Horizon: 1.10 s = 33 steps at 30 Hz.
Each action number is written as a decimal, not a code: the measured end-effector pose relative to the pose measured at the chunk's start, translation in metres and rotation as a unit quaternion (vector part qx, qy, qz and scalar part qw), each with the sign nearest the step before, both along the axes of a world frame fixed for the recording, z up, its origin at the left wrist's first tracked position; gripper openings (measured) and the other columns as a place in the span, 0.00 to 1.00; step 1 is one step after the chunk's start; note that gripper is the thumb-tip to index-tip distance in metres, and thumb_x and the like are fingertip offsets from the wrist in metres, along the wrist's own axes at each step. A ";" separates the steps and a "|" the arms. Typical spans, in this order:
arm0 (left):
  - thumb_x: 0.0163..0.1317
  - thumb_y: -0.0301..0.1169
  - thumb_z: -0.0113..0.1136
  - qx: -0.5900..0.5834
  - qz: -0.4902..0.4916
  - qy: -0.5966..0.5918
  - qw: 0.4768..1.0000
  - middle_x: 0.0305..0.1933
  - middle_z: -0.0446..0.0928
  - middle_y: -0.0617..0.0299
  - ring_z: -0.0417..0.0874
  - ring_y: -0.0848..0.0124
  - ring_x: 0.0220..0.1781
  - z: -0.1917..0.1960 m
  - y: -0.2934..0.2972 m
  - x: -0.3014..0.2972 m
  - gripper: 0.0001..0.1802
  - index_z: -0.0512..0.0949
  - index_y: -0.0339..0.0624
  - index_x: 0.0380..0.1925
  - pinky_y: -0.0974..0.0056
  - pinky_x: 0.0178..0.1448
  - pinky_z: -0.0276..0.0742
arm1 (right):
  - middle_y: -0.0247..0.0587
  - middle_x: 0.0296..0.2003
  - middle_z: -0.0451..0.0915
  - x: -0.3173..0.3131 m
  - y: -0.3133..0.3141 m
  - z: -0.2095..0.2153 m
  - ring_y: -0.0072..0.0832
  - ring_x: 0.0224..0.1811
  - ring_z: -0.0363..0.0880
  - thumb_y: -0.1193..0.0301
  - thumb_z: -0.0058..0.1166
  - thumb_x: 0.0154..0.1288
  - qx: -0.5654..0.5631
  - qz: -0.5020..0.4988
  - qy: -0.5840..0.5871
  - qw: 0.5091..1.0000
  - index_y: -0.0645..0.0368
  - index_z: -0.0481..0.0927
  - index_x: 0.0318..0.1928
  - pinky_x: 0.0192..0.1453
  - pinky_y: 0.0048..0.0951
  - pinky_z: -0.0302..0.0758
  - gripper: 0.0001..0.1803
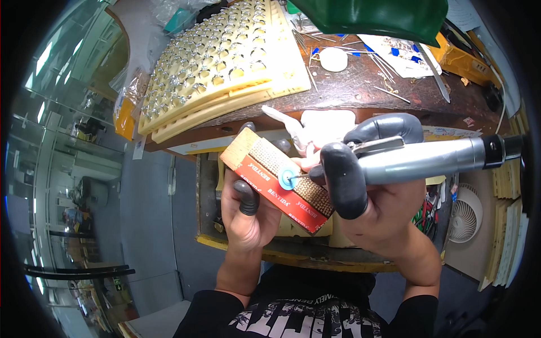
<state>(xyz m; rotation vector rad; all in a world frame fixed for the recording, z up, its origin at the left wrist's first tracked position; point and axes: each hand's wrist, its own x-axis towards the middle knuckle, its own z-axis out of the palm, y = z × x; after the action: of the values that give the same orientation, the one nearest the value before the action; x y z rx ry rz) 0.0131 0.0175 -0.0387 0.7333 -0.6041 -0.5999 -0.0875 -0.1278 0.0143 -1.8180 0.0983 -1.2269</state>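
One wooden block [276, 183], with a red printed label on its side and rows of short brass-coloured bristles along its face, is held at a slant in the middle of the frame. Over the edge between bristles and label sits a small light-blue disc [288, 178] on a thin shaft; whether it presses on the block cannot be told from this angle. The shaft belongs to a silver handpiece [424, 161], which stretches from the centre to the right edge of the frame.

The left hand [252, 224] is clamped on the block, its black-covered thumb against the label side and other fingers behind. The right hand [380, 205] is closed around the handpiece, black covers on the thumb and a finger; its remaining fingertips are partly hidden.

Just above the hands, a crumpled white cloth [327, 125] lies at the front of a dark wooden bench [349, 97]. At upper left, a cream-coloured tray [291, 79] bears many rows of rings [225, 56]. At upper centre is a white round piece [333, 58], with thin metal rods [384, 67] to its right. A green object [383, 19] crosses the top edge. Below the hands runs the yellowish edge of an open drawer [282, 258]; at right stands a white fan [466, 214].
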 end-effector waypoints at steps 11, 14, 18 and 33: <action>0.68 0.40 0.54 0.008 -0.009 -0.004 1.000 0.62 0.65 0.35 0.70 0.43 0.64 0.004 -0.002 -0.001 0.39 0.47 0.37 0.70 0.43 0.66 0.70 | 0.43 0.36 0.74 0.000 0.000 0.001 0.22 0.34 0.78 0.77 0.59 0.63 0.016 -0.003 0.003 1.000 0.67 0.82 0.28 0.34 0.20 0.76 0.07; 0.67 0.40 0.55 -0.011 -0.029 -0.001 1.000 0.62 0.65 0.34 0.70 0.42 0.64 0.006 -0.006 -0.002 0.39 0.47 0.37 0.70 0.43 0.66 0.70 | 0.42 0.36 0.75 0.000 -0.005 0.000 0.22 0.34 0.78 0.77 0.59 0.63 -0.010 -0.005 0.006 1.000 0.67 0.82 0.28 0.34 0.20 0.76 0.07; 0.66 0.40 0.56 -0.002 -0.015 0.002 1.000 0.62 0.65 0.35 0.71 0.43 0.64 0.002 -0.002 -0.001 0.40 0.47 0.38 0.70 0.43 0.65 0.71 | 0.44 0.37 0.74 0.004 -0.008 -0.003 0.21 0.31 0.79 0.77 0.59 0.63 -0.083 -0.005 -0.035 0.996 0.67 0.81 0.29 0.32 0.19 0.76 0.06; 0.66 0.39 0.56 0.003 0.002 0.004 1.000 0.64 0.64 0.39 0.70 0.43 0.64 -0.002 0.000 -0.001 0.40 0.46 0.38 0.70 0.42 0.66 0.70 | 0.42 0.35 0.76 0.001 -0.002 0.001 0.23 0.35 0.77 0.76 0.61 0.62 -0.002 0.001 0.002 1.000 0.65 0.84 0.28 0.35 0.21 0.73 0.06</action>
<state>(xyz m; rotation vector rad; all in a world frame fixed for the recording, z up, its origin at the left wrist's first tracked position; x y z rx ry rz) 0.0123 0.0174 -0.0404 0.7367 -0.5944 -0.6015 -0.0868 -0.1302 0.0149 -1.8244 0.0975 -1.2230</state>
